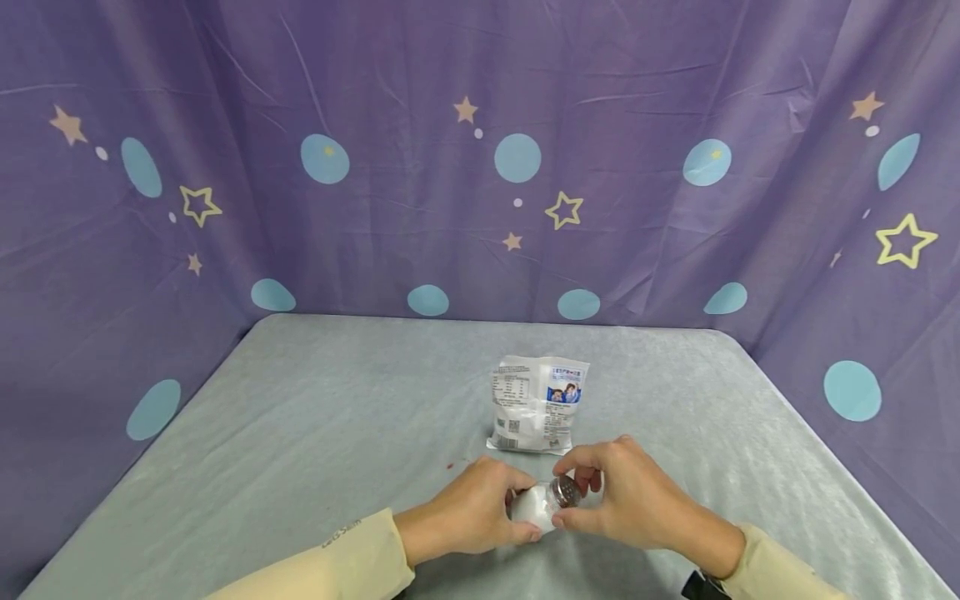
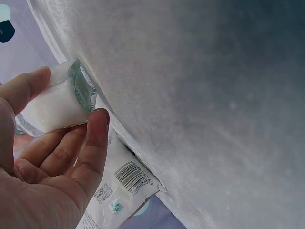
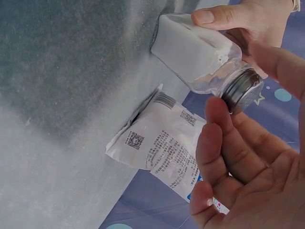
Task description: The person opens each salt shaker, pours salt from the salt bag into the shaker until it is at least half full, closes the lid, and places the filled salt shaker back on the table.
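My left hand (image 1: 480,506) grips the glass body of a salt shaker (image 1: 534,507), thumb on one side and fingers on the other. White grains fill much of the shaker (image 3: 190,47), which is tilted with its perforated metal cap (image 3: 243,90) toward my right hand (image 1: 630,493). Around the cap and neck, the right fingers and thumb are loosely bent; no firm pinch shows. From the left wrist view, the shaker's glass base (image 2: 82,88) is visible. Just beyond both hands is a white printed bag (image 1: 536,406).
A pale grey cloth covers the table (image 1: 337,400). Purple curtains (image 1: 420,192) with stars and blue dots enclose its back and sides. A small reddish speck (image 1: 450,466) lies left of the bag.
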Available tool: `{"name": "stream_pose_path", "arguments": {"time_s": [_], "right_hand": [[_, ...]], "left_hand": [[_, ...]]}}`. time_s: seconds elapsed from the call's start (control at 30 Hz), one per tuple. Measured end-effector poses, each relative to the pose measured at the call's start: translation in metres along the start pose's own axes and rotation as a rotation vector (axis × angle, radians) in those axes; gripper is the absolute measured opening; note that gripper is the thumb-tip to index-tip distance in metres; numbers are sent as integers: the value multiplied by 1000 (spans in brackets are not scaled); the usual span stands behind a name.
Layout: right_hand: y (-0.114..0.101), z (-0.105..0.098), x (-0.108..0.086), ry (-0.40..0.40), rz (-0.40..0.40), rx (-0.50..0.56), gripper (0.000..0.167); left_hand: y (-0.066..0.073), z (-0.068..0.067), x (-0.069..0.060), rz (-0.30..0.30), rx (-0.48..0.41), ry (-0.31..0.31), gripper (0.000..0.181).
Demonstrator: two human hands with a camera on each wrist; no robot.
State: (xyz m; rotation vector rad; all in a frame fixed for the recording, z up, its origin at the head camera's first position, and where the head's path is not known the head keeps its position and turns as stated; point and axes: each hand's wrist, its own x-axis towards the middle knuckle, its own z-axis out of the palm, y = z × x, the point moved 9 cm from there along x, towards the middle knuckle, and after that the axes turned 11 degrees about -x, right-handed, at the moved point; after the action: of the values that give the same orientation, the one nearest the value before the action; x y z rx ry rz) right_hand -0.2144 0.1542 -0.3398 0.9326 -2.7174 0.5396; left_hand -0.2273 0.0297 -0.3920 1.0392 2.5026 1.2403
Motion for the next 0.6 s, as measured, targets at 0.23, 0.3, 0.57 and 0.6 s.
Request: {"name": "stream_pose_path", "arguments": {"time_s": [0.23, 0.3, 0.57, 0.6], "right_hand": [[-2, 0, 0, -7, -33, -8, 24], [-2, 0, 0, -9, -33, 4, 21], [1, 4, 0, -29, 6, 74, 22], [1, 4, 0, -26, 14, 72, 24]], "left_hand": [[3, -1, 0, 5, 6, 2, 18], [3, -1, 0, 4, 2, 4, 19], [2, -1, 0, -7, 13, 8, 19], [2, -1, 0, -8, 14, 9, 20]]}}
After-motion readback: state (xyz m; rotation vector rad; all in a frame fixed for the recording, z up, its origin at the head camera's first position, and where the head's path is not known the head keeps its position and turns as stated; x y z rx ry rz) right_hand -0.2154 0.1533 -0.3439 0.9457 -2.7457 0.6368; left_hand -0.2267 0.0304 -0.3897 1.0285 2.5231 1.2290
